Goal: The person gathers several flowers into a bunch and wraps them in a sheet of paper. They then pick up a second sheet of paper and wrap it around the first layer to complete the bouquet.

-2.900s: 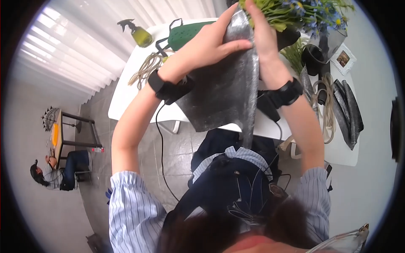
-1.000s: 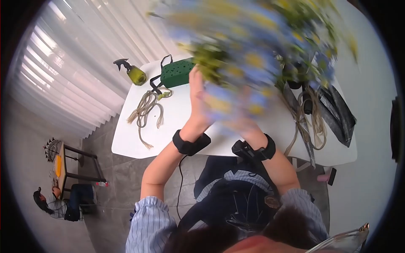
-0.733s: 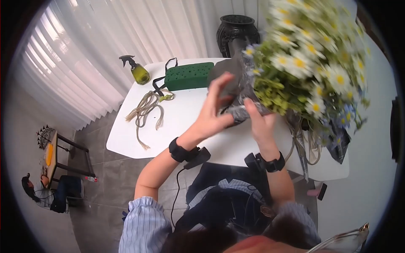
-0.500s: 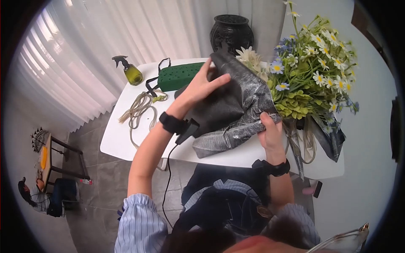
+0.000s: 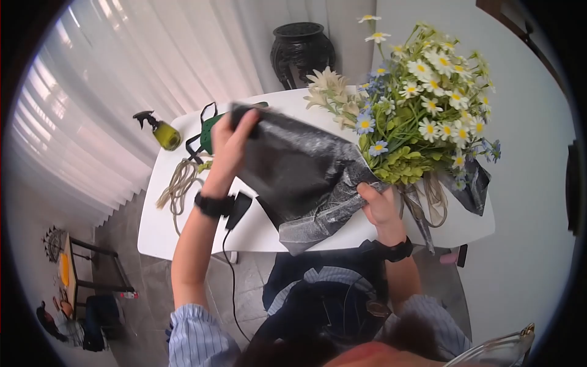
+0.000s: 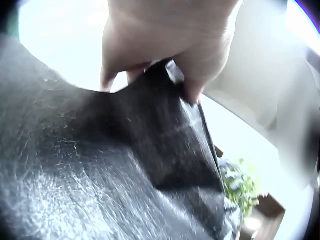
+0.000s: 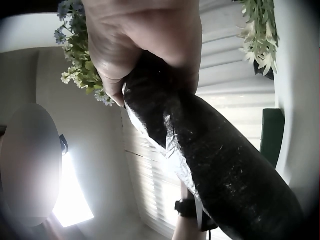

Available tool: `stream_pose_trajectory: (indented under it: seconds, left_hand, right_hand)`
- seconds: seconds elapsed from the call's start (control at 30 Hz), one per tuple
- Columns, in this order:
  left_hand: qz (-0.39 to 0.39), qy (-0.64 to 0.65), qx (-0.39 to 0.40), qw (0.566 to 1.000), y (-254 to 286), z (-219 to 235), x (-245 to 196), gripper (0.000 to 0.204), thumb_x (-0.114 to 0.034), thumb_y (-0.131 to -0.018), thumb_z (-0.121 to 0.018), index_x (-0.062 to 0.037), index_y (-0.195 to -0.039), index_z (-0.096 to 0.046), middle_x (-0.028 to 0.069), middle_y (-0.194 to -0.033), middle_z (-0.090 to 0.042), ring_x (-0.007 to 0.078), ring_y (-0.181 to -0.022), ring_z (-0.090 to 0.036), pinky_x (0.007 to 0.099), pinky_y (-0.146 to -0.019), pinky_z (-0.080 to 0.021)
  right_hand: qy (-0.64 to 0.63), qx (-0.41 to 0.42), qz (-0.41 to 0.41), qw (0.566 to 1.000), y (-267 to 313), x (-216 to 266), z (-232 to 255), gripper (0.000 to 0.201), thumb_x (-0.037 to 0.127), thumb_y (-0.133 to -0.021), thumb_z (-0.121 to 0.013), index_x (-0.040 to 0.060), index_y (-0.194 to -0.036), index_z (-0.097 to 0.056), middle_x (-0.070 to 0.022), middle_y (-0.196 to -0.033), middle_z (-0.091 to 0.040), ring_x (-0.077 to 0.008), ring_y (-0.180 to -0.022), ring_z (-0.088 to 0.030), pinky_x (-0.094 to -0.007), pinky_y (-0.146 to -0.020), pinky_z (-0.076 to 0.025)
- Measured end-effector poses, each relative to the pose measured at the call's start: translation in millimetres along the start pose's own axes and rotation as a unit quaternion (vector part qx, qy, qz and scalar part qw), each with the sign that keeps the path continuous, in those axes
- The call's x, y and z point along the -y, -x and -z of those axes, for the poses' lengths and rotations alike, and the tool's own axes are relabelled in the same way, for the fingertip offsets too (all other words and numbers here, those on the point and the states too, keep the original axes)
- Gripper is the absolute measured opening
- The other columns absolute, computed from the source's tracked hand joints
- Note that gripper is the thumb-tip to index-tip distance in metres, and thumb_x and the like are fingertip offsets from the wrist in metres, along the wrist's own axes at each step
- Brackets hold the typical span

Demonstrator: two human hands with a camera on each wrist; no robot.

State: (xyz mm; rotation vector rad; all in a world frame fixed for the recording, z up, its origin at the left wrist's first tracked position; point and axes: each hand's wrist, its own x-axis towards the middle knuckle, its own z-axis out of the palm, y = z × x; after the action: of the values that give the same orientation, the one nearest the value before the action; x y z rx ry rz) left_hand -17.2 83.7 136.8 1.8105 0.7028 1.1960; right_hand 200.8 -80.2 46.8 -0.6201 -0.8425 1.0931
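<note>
A sheet of crinkled, shiny black wrapping paper [image 5: 293, 165] spans the space between both hands, over the white table. My left hand [image 5: 231, 144] pinches its upper left corner, thumb on top; in the left wrist view the fingers fold over the paper's edge. My right hand [image 5: 382, 211] grips the gathered, folded end of the sheet, thumb on top. Right beyond that hand rises a bouquet [image 5: 428, 110] of white daisies, small blue flowers and green leaves, its stems hidden. Cream lily-like flowers [image 5: 330, 92] show behind the sheet's far edge.
On the white table [image 5: 165, 229] lie beige cord [image 5: 179, 186] and a green perforated block [image 5: 206, 134], partly covered by the sheet. A green spray bottle [image 5: 164, 133] stands at the far left. More cord [image 5: 435, 202] and dark wrapping [image 5: 474, 189] lie at right.
Both hands and the bouquet have come away from a blurred position nearer the middle. The left hand, spread over the paper half a second ago, now pinches its corner and has moved left, stretching it.
</note>
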Motion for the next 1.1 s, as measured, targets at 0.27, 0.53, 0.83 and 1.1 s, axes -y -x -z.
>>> stream_pose_trajectory:
  seconds: [0.27, 0.53, 0.83, 1.1]
  left_hand:
    - [-0.382, -0.250, -0.082, 0.886, 108, 24, -60, 0.015, -0.012, -0.075, -0.060, 0.0018, -0.070, -0.061, 0.0075, -0.058, -0.052, 0.0229, -0.055, -0.054, 0.0318, -0.056, -0.045]
    - [-0.242, -0.241, -0.200, 0.918, 98, 31, -88, 0.018, -0.011, -0.085, -0.054, 0.0063, -0.085, -0.058, 0.0093, -0.078, -0.061, 0.0136, -0.068, -0.055, 0.0245, -0.066, -0.043]
    - [-0.329, -0.237, -0.064, 0.912, 127, 37, -106, 0.014, -0.013, -0.084, -0.052, -0.0010, -0.076, -0.051, 0.0117, -0.069, -0.058, 0.0178, -0.057, -0.053, 0.0259, -0.053, -0.044]
    - [-0.078, 0.233, 0.627, 0.739, 93, 48, -147, 0.027, -0.012, -0.082, -0.058, 0.0070, -0.102, -0.059, 0.0163, -0.068, -0.059, 0.0255, -0.060, -0.059, 0.0362, -0.054, -0.050]
  right_hand:
    - [0.042, 0.027, 0.048, 0.998, 0, -3, 6, 0.047, -0.002, -0.075, -0.057, -0.0064, -0.119, -0.044, -0.0198, -0.124, -0.047, -0.0185, -0.109, -0.048, -0.0289, -0.092, -0.038]
    - [0.086, 0.021, 0.049, 0.995, 3, 3, -12, 0.036, -0.007, -0.062, -0.057, -0.0070, -0.098, -0.053, -0.0143, -0.095, -0.058, -0.0252, -0.098, -0.055, -0.0318, -0.084, -0.045]
    - [0.060, 0.056, 0.158, 0.984, -8, 3, -13, 0.018, 0.003, -0.074, -0.062, -0.0011, -0.090, -0.054, -0.0111, -0.087, -0.058, -0.0206, -0.086, -0.057, -0.0307, -0.078, -0.046]
    - [-0.015, 0.144, 0.147, 0.979, -39, 21, -8, 0.025, 0.023, -0.079, -0.065, 0.0034, -0.082, -0.050, -0.0097, -0.080, -0.054, -0.0185, -0.074, -0.053, -0.0340, -0.073, -0.044]
